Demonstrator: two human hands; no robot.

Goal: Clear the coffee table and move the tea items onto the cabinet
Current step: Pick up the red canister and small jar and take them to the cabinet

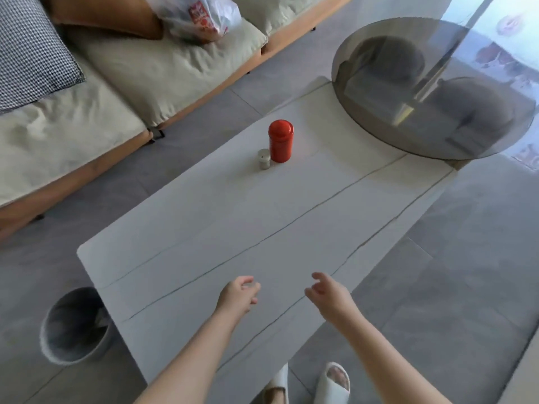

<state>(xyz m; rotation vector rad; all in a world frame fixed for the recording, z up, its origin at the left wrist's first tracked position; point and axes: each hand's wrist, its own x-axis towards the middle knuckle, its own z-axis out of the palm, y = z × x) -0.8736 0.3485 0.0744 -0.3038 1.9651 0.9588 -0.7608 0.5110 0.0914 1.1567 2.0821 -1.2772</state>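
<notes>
A red cylindrical canister (280,140) with a domed lid stands upright near the far end of the white coffee table (204,228). A small silver tin (264,158) sits just left of it, almost touching. My left hand (237,295) hovers over the near part of the table, fingers loosely curled, holding nothing. My right hand (328,293) hangs beside it near the table's right edge, fingers spread and empty. Both hands are well short of the canister and the tin.
A round smoked-glass table top (379,135) overlaps the far end of the coffee table. A beige sofa (131,83) with cushions and a plastic bag (204,16) runs along the left. A grey bin (74,325) stands on the floor at the near left corner.
</notes>
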